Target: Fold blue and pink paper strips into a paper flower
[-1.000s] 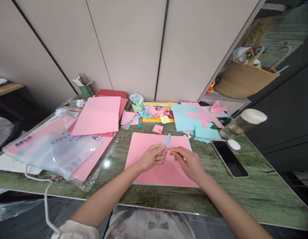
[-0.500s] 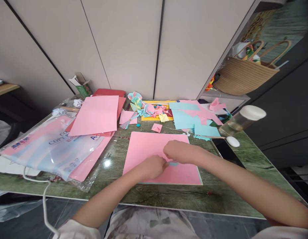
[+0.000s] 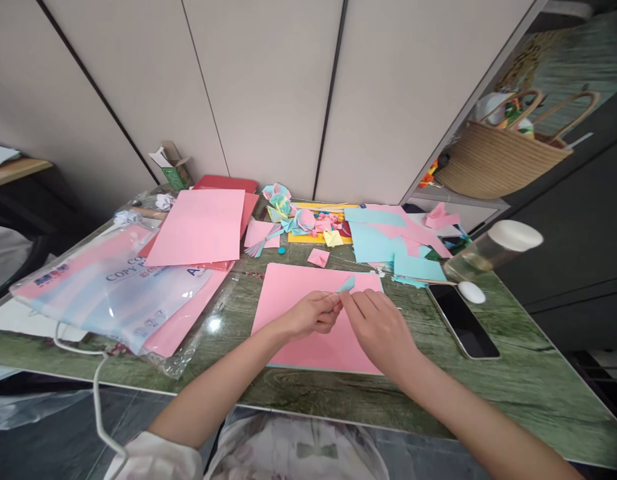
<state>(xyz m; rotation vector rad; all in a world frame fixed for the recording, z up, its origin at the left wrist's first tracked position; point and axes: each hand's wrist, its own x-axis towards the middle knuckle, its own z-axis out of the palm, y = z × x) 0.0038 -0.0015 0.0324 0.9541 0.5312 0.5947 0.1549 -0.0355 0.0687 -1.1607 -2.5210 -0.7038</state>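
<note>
Between my two hands, over the large pink sheets [image 3: 293, 287], is a small folded light-blue paper piece [image 3: 347, 285]. My left hand [image 3: 316, 313] pinches its lower end with closed fingers. From the right, my right hand [image 3: 381, 327] closes its fingertips on the same piece, close to my left fingertips; the exact contact is partly hidden. Just beyond the sheets lies a small folded pink square [image 3: 318, 257], with a folded yellow piece [image 3: 333, 238] behind it. Farther back sit folded paper flowers [image 3: 281, 207] in blue, pink and yellow.
At left, a clear copy-paper bag [image 3: 113, 287] lies by stacked pink paper [image 3: 198, 227] and a white cable [image 3: 96, 387]. At right are blue paper scraps [image 3: 371, 241], a phone [image 3: 463, 321], a white oval object [image 3: 472, 292] and a lidded bottle [image 3: 488, 250]. A woven bag [image 3: 513, 160] stands on a shelf.
My right hand has come down and turned, its fingers now beside my left fingertips. The light-blue piece has risen and points up and away from me. The view has shifted slightly.
</note>
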